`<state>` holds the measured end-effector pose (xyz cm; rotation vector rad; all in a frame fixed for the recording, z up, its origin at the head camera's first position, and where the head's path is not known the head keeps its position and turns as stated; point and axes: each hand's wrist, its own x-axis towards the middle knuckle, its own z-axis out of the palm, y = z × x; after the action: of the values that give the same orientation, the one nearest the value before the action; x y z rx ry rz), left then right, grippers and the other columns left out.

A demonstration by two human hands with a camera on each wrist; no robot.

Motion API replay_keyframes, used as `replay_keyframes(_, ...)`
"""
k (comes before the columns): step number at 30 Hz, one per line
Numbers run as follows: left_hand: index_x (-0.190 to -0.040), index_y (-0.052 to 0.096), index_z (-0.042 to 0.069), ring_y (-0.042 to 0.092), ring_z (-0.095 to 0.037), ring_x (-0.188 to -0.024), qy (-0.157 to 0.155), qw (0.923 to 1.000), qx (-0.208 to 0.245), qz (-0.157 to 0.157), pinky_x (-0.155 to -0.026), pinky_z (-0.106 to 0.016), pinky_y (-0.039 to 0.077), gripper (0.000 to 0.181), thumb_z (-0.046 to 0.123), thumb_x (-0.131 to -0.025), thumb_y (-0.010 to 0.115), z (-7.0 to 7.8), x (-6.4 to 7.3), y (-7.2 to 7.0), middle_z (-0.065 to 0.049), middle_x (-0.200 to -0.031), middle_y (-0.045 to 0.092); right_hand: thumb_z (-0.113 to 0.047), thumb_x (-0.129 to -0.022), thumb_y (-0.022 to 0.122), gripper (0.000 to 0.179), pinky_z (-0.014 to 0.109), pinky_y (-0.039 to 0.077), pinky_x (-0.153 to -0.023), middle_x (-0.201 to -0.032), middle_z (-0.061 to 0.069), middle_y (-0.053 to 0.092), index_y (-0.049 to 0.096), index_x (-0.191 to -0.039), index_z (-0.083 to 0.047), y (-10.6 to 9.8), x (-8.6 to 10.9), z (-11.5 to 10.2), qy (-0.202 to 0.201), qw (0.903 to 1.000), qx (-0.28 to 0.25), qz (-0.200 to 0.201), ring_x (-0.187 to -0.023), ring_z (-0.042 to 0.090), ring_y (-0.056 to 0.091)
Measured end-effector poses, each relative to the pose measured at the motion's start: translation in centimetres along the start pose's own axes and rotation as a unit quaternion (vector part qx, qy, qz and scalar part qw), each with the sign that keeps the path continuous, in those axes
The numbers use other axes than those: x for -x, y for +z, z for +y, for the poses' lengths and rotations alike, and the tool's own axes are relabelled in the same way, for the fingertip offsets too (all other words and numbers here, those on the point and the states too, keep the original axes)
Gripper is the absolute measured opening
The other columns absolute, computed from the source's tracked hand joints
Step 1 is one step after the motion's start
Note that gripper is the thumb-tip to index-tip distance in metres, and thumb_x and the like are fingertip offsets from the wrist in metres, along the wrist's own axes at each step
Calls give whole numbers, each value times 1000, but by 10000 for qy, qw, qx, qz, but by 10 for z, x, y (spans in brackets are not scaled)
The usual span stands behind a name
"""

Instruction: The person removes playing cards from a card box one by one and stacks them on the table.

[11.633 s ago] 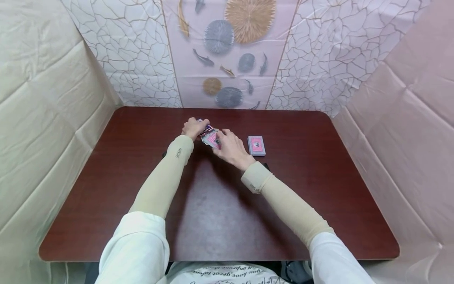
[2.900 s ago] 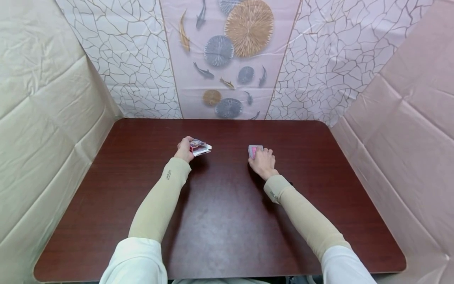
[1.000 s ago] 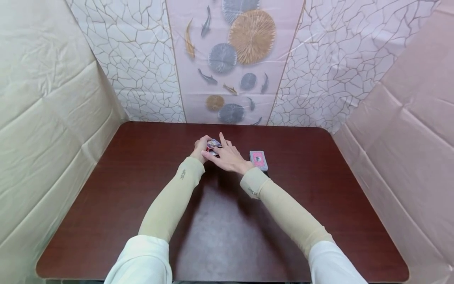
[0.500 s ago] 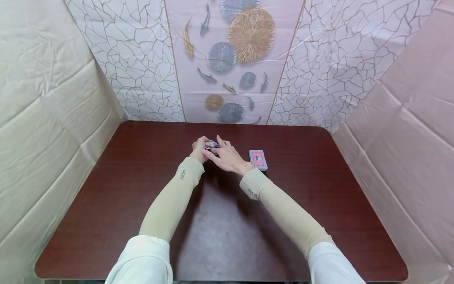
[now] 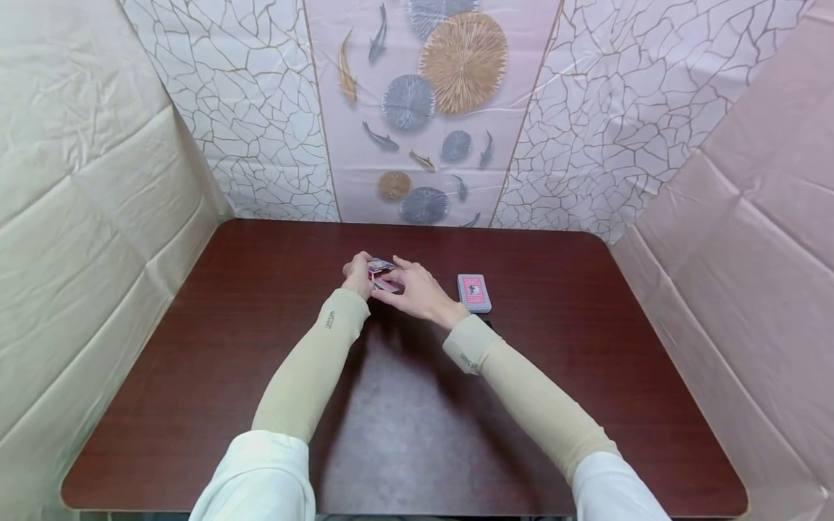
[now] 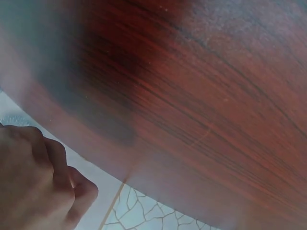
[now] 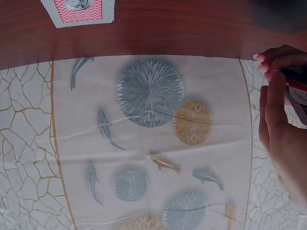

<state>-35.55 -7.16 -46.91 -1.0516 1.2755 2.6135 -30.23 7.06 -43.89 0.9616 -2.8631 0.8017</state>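
My left hand (image 5: pixel 357 275) grips a playing card box (image 5: pixel 381 265) with a dark, colourful printed face, held above the far middle of the table. In the left wrist view the left hand (image 6: pixel 36 179) shows curled fingers, and the box is out of sight. At the box's mouth my right hand (image 5: pixel 420 289) pinches pink and white playing cards (image 5: pixel 385 284) between thumb and fingers. How far these cards sit inside the box is hidden. The right wrist view catches a hand (image 7: pixel 278 110) around the dark and red box (image 7: pixel 298 88).
A squared deck of pink-backed cards (image 5: pixel 473 292) lies to the right of my right hand. The dark red-brown table (image 5: pixel 404 420) has a patterned cloth wall (image 5: pixel 260 145) behind it and quilted panels (image 5: pixel 85 217) along its sides.
My right hand has gone from the deck to the box. Over the last half second both hands and the box shifted slightly left, and pink and white cards came into view.
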Motion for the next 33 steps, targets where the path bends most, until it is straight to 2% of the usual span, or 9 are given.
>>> replay_keyframes(3,-136,31,3,52,-21,-105,-39,9998,180,-16,-98,-35,51,53,6,-86,48,-2,0,0,-12,-122,46,-36,-89,66,35,48,36,-113,-123,8,67,71,-113,-10,0,2,0,-13,10000,-44,59,-140,27,40)
replay_keyframes(10,-129,35,0,57,-24,-104,32,9986,526,78,-92,-33,54,49,1,-82,49,-6,-10,-7,-17,-119,51,-25,-87,66,32,45,46,-100,-124,15,59,60,-112,-7,-3,11,3,239,9993,-1,-292,-121,28,52)
replay_keyframes(14,-128,36,3,61,-27,-100,83,9987,494,40,-85,-36,56,54,3,-77,55,-19,-64,-13,-19,-116,55,-16,-80,67,45,39,46,-91,-106,13,58,49,-120,-7,-8,19,10,500,9975,-16,-491,-103,27,52)
replay_keyframes(17,-130,35,4,62,-28,-102,102,9993,341,64,-85,-34,57,57,5,-78,57,-25,-91,-17,-20,-118,55,-13,-78,67,55,40,44,-95,-107,13,57,44,-127,-7,-12,24,22,694,9965,-53,-454,-107,28,50)
replay_keyframes(21,-133,34,4,59,-25,-109,-130,9998,65,120,-93,-30,53,53,6,-83,53,-15,-52,-13,-17,-125,53,-15,-79,69,61,43,43,-95,-119,15,54,41,-133,-6,-15,30,43,1014,9946,-192,-143,-114,30,46)
replay_keyframes(23,-135,34,4,56,-23,-114,-275,9996,-14,86,-99,-29,50,50,6,-87,50,-7,-27,-10,-14,-129,50,-18,-81,70,61,44,43,-92,-117,17,55,41,-133,-5,-15,31,55,1214,9923,-217,109,-113,32,45)
replay_keyframes(25,-133,37,3,56,-22,-112,-340,9994,-76,-24,-99,-28,50,48,6,-88,49,-3,-15,-9,-13,-126,52,-22,-81,71,61,45,44,-89,-110,19,57,43,-131,-2,-16,33,66,1373,9896,-80,422,-109,34,48)
replay_keyframes(29,-134,38,4,56,-20,-110,-415,9988,-144,-194,-101,-29,49,45,8,-90,48,3,-6,-11,-10,-117,53,-27,-83,71,58,47,46,-89,-107,21,58,45,-126,2,-15,36,90,1757,9792,191,998,-106,38,50)
replay_keyframes(33,-135,37,4,55,-21,-112,-437,9985,-178,-295,-102,-30,49,46,8,-91,47,2,-6,-10,-9,-110,52,-27,-86,70,56,50,47,-90,-118,24,51,43,-125,2,-12,44,112,2374,9622,285,1306,-110,38,45)
